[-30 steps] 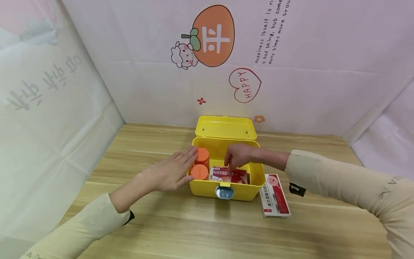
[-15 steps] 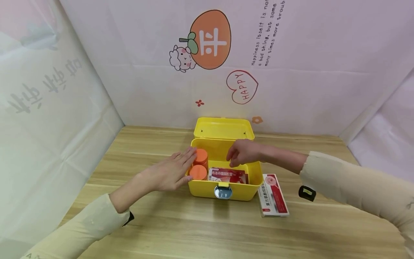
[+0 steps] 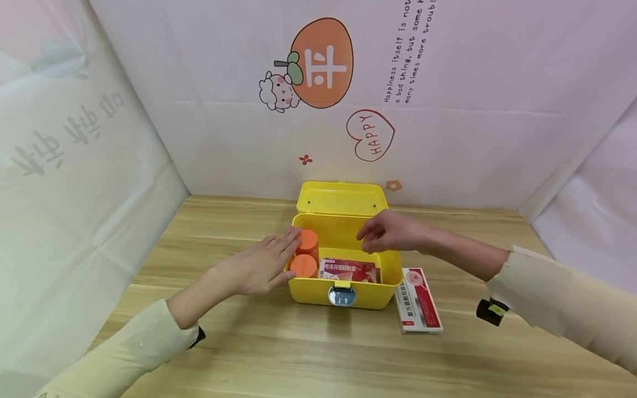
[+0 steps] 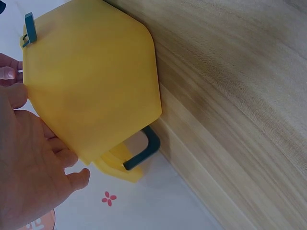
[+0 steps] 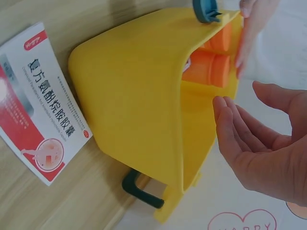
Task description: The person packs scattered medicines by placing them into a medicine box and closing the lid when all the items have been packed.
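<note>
A yellow lidded box [image 3: 313, 290] stands on the table with its lid [image 3: 343, 198] tipped back. Inside at the left are two orange-capped bottles [image 3: 303, 266], and beside them lies a red-and-white medicine box [image 3: 348, 271]. My left hand [image 3: 261, 265] rests with straight fingers on the box's left rim, beside the bottles; the left wrist view shows that hand [image 4: 33, 163] against the outer wall. Over the right part of the opening hovers my right hand [image 3: 398, 231], holding nothing. In the right wrist view its thumb and fingers [image 5: 230, 129] are apart and loosely bent.
Another white-and-red medicine box [image 3: 420, 301] lies flat on the wooden table [image 3: 318, 354], just right of the yellow box. Behind the table hangs a printed white cloth [image 3: 448, 155]. Dark green handle pieces [image 5: 141, 191] stick out from the yellow box.
My right hand has risen out of the yellow box and drawn back to the right, letting go of the medicine box inside. My left hand stays on the rim.
</note>
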Tool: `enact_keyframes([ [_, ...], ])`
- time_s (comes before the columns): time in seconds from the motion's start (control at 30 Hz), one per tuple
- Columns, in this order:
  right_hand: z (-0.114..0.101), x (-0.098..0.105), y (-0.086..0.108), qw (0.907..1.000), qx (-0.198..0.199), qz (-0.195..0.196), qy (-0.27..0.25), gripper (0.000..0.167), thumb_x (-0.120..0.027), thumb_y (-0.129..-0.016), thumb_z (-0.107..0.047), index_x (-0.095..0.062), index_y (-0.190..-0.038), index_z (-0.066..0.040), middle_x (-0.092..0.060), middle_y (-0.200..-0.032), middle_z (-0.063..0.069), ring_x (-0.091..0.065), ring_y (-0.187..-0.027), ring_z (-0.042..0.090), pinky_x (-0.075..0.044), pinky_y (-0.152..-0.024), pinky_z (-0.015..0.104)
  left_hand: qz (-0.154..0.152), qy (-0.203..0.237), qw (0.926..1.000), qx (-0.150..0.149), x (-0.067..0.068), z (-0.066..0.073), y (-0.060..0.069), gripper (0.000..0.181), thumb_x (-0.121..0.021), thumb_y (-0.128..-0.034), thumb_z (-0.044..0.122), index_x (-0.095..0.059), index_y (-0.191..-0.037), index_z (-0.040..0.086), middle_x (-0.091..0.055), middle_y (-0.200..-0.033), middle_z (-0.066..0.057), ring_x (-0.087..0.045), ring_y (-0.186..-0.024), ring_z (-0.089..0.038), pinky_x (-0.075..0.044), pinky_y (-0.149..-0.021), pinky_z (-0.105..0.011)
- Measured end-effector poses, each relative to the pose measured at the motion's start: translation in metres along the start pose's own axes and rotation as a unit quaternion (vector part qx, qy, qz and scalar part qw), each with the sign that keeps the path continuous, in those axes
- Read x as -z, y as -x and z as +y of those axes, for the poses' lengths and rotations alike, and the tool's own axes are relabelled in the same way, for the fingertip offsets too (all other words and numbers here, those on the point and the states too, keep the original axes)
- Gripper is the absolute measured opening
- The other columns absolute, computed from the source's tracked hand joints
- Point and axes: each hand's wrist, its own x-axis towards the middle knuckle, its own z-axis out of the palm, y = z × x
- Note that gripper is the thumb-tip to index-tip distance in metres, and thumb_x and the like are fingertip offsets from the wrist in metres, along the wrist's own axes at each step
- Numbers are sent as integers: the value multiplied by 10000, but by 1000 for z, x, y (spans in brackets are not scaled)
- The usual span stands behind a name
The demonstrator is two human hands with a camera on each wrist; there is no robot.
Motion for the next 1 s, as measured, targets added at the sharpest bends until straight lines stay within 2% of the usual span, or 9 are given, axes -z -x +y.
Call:
enact_keyframes([
  [0.27, 0, 3, 19, 9991, 85, 191, -363, 382, -682, -945, -216, -645, -1244, 20, -728, -1049, 111, -664, -911, 167, -579, -912, 360, -15, 33, 10000, 5, 0, 0, 0, 730, -306, -1062, 497, -135, -1592, 26, -48, -1685, -134, -54, -1569, -279, -198, -1251, -502],
  [0.53, 2, 3, 36, 9969, 130, 422, -645, 376, -695, -936, -200, -641, -1231, 28, -721, -1089, 112, -675, -971, 205, -585, -907, 349, -23, 57, 10000, 3, 1, 0, 0, 731, -313, -1061, 493, -132, -1593, 27, -45, -1686, -133, -54, -1569, -280, -197, -1252, -499],
  [0.67, 5, 4, 42, 9961, 124, 455, -750, 394, -695, -938, -205, -631, -1246, 32, -721, -1117, 118, -676, -979, 176, -592, -896, 336, -17, 43, 10000, -14, 2, 0, 0, 728, -316, -1062, 487, -136, -1591, 20, -48, -1685, -141, -58, -1569, -285, -199, -1251, -501],
  [1.0, 21, 4, 59, 9947, -24, 501, -902, 399, -693, -941, -207, -627, -1259, 27, -722, -1117, 89, -692, -1014, 231, -595, -896, 338, -54, 60, 10000, -2, 2, 1, 0, 729, -319, -1062, 486, -135, -1591, 19, -48, -1685, -138, -64, -1568, -284, -201, -1251, -503],
])
